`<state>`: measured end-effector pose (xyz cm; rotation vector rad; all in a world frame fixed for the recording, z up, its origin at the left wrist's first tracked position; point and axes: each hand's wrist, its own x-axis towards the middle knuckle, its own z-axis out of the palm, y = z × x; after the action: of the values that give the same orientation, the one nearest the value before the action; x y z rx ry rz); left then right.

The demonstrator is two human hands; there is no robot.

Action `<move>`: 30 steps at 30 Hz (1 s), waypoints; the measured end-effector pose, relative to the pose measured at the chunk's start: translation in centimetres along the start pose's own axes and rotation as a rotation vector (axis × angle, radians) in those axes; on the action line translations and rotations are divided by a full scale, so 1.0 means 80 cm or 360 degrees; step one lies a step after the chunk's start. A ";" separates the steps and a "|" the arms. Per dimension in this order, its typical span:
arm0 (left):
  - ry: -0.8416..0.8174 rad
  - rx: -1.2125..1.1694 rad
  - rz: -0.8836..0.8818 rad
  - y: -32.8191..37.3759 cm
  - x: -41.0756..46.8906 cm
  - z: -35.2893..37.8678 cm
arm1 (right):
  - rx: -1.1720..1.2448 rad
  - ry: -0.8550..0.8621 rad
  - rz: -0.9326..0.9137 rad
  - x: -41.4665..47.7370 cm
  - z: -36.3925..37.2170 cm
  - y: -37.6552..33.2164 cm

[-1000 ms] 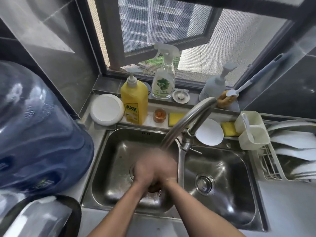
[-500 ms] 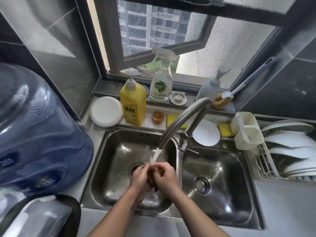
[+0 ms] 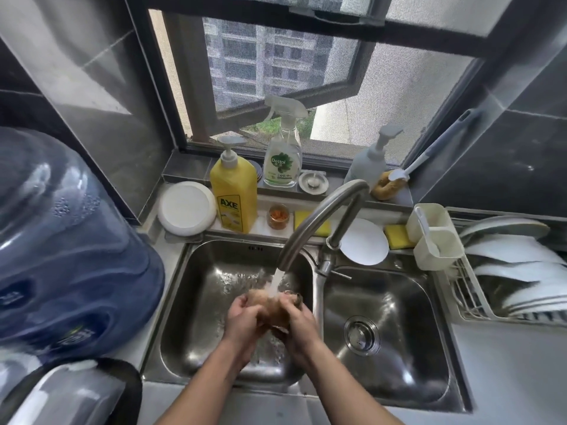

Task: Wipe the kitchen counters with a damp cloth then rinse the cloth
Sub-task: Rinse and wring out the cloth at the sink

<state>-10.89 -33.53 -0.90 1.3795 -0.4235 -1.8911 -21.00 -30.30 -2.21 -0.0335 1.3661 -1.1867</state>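
Over sink [image 3: 196, 302], hands [image 3: 245, 317] clutching cloth [image 3: 271, 306].

I hold the brown cloth [image 3: 271, 308] bunched between my left hand [image 3: 244, 320] and my right hand [image 3: 299, 322], both closed around it, over the left basin of the sink [image 3: 196, 305]. The water from the faucet [image 3: 319, 222] above my hands falls on the cloth. Beyond my hands stands a yellow soap bottle [image 3: 234, 194].

"AXE" yellow bottle [image 3: 234, 197], "Dettol" sprayer [image 3: 283, 162]
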 end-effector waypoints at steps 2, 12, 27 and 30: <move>0.0137 0.0185 0.0051 0.004 0.003 -0.007 | -0.0116 0.0086 -0.0221 0.007 -0.001 0.003; 0.0644 0.1032 0.0442 -0.009 0.040 0.011 | -0.0784 0.0299 -0.0970 -0.009 0.039 -0.002; 0.0320 0.0496 0.0516 -0.001 0.023 0.023 | -0.0807 0.0416 -0.0808 0.039 0.017 -0.011; 0.0664 0.0546 0.0507 -0.007 0.042 0.016 | -0.0602 0.0278 -0.1034 0.008 0.017 -0.007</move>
<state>-12.74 -35.83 -3.08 1.7611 -0.7290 -1.2705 -20.47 -31.79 -1.95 -0.7016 1.7903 -1.4596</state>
